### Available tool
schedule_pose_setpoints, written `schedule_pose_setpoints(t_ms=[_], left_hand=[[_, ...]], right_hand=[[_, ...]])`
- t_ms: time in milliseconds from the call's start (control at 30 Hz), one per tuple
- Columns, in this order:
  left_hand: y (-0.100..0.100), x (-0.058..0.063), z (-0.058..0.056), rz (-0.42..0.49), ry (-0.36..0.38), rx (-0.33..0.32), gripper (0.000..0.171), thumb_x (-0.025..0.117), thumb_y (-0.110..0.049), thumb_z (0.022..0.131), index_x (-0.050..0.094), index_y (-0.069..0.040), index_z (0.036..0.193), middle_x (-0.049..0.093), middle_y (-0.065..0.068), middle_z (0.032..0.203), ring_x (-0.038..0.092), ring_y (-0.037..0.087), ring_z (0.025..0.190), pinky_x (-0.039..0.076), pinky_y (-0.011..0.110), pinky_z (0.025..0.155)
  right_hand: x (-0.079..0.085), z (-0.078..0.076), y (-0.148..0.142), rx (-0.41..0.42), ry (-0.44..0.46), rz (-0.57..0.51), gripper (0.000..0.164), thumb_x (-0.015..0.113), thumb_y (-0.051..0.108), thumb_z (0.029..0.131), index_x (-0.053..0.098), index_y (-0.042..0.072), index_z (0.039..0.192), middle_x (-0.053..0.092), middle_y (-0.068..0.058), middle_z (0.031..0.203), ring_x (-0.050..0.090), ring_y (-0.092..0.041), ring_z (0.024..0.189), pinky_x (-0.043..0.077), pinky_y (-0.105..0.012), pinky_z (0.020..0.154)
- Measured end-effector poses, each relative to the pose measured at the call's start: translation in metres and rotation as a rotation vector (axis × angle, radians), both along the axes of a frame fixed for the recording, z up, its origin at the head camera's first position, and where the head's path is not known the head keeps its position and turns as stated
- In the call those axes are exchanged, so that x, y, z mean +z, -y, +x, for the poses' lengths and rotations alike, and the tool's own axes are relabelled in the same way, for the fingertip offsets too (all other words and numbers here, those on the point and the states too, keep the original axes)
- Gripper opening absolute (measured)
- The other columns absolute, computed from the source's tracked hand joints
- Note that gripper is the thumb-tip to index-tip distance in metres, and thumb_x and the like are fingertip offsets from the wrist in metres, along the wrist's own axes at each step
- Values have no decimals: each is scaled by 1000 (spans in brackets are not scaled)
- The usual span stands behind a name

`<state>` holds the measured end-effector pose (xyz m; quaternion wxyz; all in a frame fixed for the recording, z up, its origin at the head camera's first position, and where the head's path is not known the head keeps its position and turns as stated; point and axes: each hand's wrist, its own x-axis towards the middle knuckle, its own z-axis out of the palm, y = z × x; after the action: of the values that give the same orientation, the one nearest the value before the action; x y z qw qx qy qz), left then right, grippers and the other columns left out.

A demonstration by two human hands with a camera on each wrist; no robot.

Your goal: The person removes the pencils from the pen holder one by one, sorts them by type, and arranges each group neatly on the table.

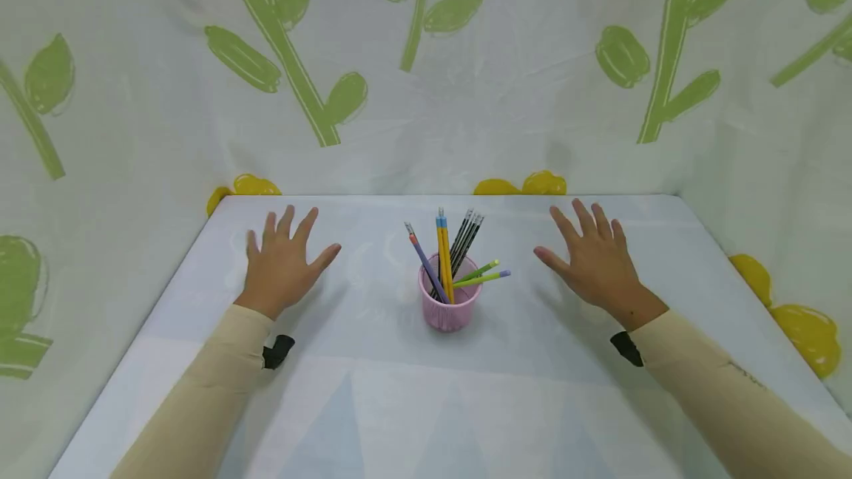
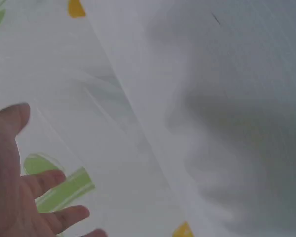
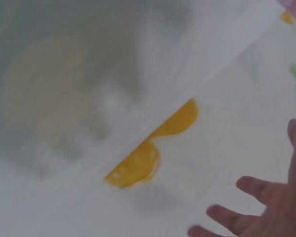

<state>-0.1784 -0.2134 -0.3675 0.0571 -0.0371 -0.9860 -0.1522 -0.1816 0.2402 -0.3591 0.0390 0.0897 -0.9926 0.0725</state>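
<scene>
Centrally, we see a pink cup (image 1: 449,318) upright on the table (image 1: 373,331), pencils (image 1: 448,266) leaning out; a sideways bump could tip this top-heavy load. Well apart on either side, our left hand (image 1: 279,268) and right hand (image 1: 597,263) spread empty.

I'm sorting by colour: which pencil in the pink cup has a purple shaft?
It's the purple pencil, leaning furthest left, with an orange-red band near its eraser; the yellow pencils, black pencils and green pencils have tops further right.
</scene>
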Motion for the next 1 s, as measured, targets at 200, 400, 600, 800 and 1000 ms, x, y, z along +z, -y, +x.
schedule_pose_setpoints(t_ms=[200,400,600,800,1000], left_hand=[[-48,-12,7,477,153,-197,55,60,-27,100,42,-13,150,53,18,140,59,31,117,51,46,94],[-86,-32,10,553,405,-400,74,76,-28,89,38,-24,152,59,10,124,61,15,88,51,30,73],[-102,-46,13,635,517,-469,86,82,-32,83,33,-22,154,55,7,130,61,16,91,53,30,78],[-106,-48,13,665,557,-493,87,81,-32,84,31,-25,156,64,4,116,65,16,92,55,31,78],[-109,-47,8,717,585,-544,81,78,-29,88,33,-27,154,65,4,113,66,17,90,53,31,77]], right_hand=[[4,25,25,32,-82,-557,33,54,27,103,57,4,126,66,-16,114,63,-31,106,53,-44,88],[-4,43,53,100,-207,-1037,16,52,12,104,56,-4,103,57,-7,83,59,-13,74,51,-18,70],[-14,49,67,177,-189,-1241,14,49,5,104,55,-6,99,55,-2,77,56,-13,68,54,-21,67],[-19,49,70,275,-87,-1240,16,45,7,106,56,-3,100,55,-4,78,57,-14,68,56,-23,66],[-16,48,68,297,-34,-1145,6,55,4,101,57,-1,102,57,-6,84,58,-15,69,56,-24,67]])
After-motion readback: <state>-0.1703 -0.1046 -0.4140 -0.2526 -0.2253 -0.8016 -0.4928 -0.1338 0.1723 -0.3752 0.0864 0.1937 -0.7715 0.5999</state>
